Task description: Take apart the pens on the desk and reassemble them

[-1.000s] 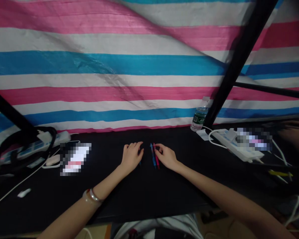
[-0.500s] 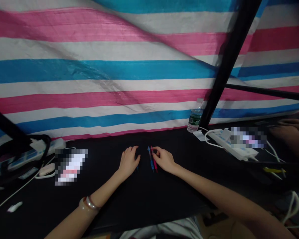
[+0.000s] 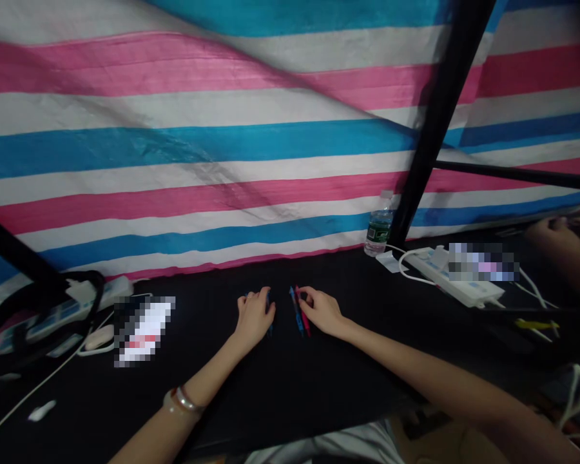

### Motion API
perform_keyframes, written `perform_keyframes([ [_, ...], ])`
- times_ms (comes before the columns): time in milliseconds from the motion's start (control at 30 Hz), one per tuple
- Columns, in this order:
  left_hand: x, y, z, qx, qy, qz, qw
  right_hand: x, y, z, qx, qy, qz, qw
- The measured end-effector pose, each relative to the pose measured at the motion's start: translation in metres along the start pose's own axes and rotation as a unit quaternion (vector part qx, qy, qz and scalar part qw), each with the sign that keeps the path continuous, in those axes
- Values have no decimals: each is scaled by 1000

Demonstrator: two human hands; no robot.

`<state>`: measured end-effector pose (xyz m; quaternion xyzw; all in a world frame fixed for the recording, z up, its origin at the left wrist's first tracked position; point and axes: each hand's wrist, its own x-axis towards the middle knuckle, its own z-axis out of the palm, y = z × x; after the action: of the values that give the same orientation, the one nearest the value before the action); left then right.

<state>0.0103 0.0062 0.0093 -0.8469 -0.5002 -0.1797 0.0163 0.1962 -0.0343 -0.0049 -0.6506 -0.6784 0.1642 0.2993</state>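
Observation:
My left hand (image 3: 254, 314) rests on the black table (image 3: 290, 380), fingers curled over a dark blue crayon (image 3: 269, 317) that lies under its fingertips. My right hand (image 3: 320, 309) sits just to the right, fingers bent, its fingertips touching a red crayon (image 3: 303, 313). A blue crayon (image 3: 296, 312) lies right beside the red one, between my two hands. A bracelet (image 3: 183, 399) circles my left wrist.
A striped pink, white and blue tarp (image 3: 222, 148) hangs behind the table. A water bottle (image 3: 379, 225) stands by a black pole (image 3: 435, 122). A white power strip (image 3: 457, 283) with cables lies right; another person's hand (image 3: 558, 235) shows at far right. A power strip (image 3: 53, 312) and black strap lie left.
My left hand has closed in over the dark blue crayon, which now shows at its fingertips. My right hand stays on the red crayon. The view shifted slightly.

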Motion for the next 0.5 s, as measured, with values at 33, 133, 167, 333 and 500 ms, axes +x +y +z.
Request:
perform_keyframes([
  [33,0,0,0,-5,-7,-1,1000,0,0,0,1,0,1,1000],
  [133,1,-3,1,-17,-9,-1,1000,0,0,0,2,0,-1,1000],
  [167,1,-3,1,-20,-7,0,1000,0,0,1,1,1,-2,1000],
  [333,2,-5,1,-64,16,21,998,1,2,3,8,13,-7,1000],
  [500,-1,4,-4,-176,73,87,978,3,4,-1,35,21,12,999],
])
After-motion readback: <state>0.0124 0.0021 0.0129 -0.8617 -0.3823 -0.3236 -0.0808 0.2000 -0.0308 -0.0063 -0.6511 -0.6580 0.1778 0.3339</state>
